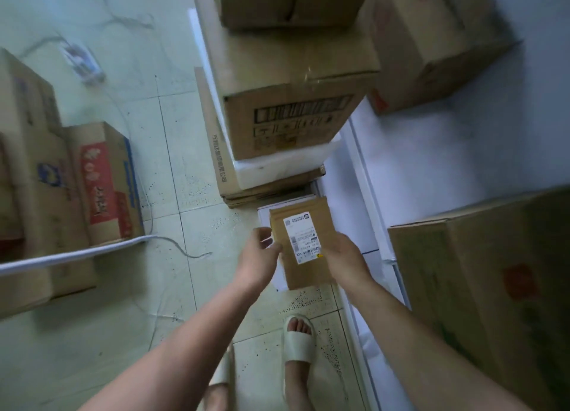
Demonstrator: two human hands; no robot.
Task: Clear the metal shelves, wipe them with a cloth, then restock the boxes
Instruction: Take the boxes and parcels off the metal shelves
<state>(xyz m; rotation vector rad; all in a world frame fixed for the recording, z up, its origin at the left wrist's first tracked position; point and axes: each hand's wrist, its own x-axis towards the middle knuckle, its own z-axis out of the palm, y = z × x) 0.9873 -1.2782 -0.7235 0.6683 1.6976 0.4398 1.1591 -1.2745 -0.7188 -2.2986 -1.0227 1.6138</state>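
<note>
A small flat brown cardboard box (303,225) with a white shipping label hangs above the floor in the middle of the view. My left hand (260,256) grips its left edge with thumb and fingers. My right hand (344,261) holds its right side from below. A white sheet or flat box (265,216) shows just behind it. The white metal shelf (431,170) runs along the right, with a large box (493,287) on its near part and another (431,40) farther back.
A stack of cardboard boxes (290,108) on white foam stands ahead on the tiled floor. More boxes (101,182) sit on a low white shelf (71,253) at left. A cable (172,241) trails across the floor. My sandalled feet (297,342) are below.
</note>
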